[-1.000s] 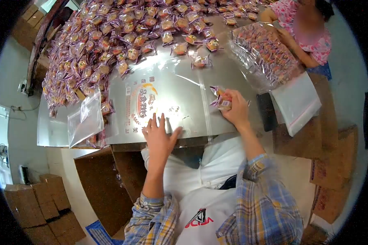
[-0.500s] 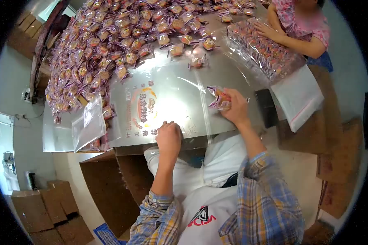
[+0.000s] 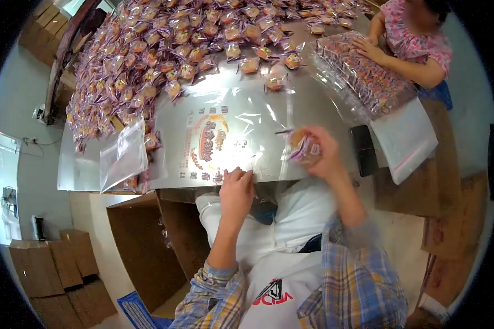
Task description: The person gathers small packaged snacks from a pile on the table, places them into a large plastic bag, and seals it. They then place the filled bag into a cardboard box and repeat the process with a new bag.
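A large clear printed bag [image 3: 225,126] lies flat on the metal table [image 3: 82,172] in front of me. My left hand [image 3: 237,187] pinches the bag's near edge at the table's front. My right hand [image 3: 319,151] is lifted just right of the bag and grips a few small purple-wrapped snack packets [image 3: 302,147]; it is blurred. A big heap of the same wrapped snacks [image 3: 164,49] covers the far half of the table.
A small clear bag [image 3: 122,159] lies at the left front. Another person's hand [image 3: 368,50] rests on a filled bag of snacks [image 3: 362,74] at the right. A dark phone-like object [image 3: 363,149] and white bags [image 3: 403,137] lie nearby. Cardboard boxes [image 3: 55,268] stand on the floor.
My left hand went from flat on the bag to pinching its near edge. My right hand lifted the snack packets off the table and drew them slightly toward me.
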Motion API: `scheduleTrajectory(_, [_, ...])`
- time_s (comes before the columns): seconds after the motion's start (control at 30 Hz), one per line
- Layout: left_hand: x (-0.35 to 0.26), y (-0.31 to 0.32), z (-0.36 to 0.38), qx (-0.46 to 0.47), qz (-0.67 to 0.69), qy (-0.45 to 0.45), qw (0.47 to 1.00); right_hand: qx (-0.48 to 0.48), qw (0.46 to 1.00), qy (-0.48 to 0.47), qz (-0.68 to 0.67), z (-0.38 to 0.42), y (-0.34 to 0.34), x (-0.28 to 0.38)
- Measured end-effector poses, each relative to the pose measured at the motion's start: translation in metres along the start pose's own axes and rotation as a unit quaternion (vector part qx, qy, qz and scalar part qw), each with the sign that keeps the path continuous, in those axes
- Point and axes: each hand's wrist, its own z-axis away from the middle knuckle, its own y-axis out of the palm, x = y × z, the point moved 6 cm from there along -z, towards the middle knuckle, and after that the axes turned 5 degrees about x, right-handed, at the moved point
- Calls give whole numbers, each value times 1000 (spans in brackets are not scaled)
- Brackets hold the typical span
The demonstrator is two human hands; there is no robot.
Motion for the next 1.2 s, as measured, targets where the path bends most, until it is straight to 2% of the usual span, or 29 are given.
scheduleTrajectory(0.07, [-3,-11,8,-18,26,39,999,86,996,16,-32,-3,3,37])
scheduleTrajectory(0.1, [-8,-16,13,-28,-9,65,997,138,990,-4,-13,2,11,43])
scheduleTrajectory(0.17, [-11,-30,21,-26,31,44,998,238,970,-46,26,11,30,50])
scheduleTrajectory(0.27, [-1,-44,33,-74,57,12,996,284,958,-11,18,21,49,56])
scheduleTrajectory(0.3, [-1,-51,35,-94,56,-8,994,315,948,-7,53,28,57,53])
scheduleTrajectory(0.33, [0,-59,36,-116,55,-28,991,318,947,-3,54,31,60,52])
scheduleTrajectory(0.4, [4,-71,39,-146,21,-13,989,330,942,5,52,36,64,54])
scheduleTrajectory(0.5, [5,-84,43,-169,54,-34,984,351,935,-24,57,34,69,62])
scheduleTrajectory(0.6, [-10,-92,46,-186,72,-4,980,374,926,-32,37,31,86,81])
scheduleTrajectory(0.73, [-47,-100,54,-171,91,105,975,312,949,-16,45,17,96,85])
scheduleTrajectory(0.8, [-56,-94,63,-159,82,137,974,303,951,-41,38,6,100,94])
scheduleTrajectory(0.87, [-61,-96,64,-168,67,125,976,288,955,-69,0,0,105,101])
scheduleTrajectory(0.97, [-50,-108,70,-191,65,119,972,286,958,-23,-1,-2,110,106])
scheduleTrajectory(1.07, [-31,-119,76,-203,93,83,971,332,940,54,61,4,115,88])
scheduleTrajectory(1.1, [-28,-124,76,-220,59,67,971,407,902,117,82,13,117,70])
scheduleTrajectory(1.2, [-16,-122,76,-203,-14,32,979,543,819,177,58,28,118,50])
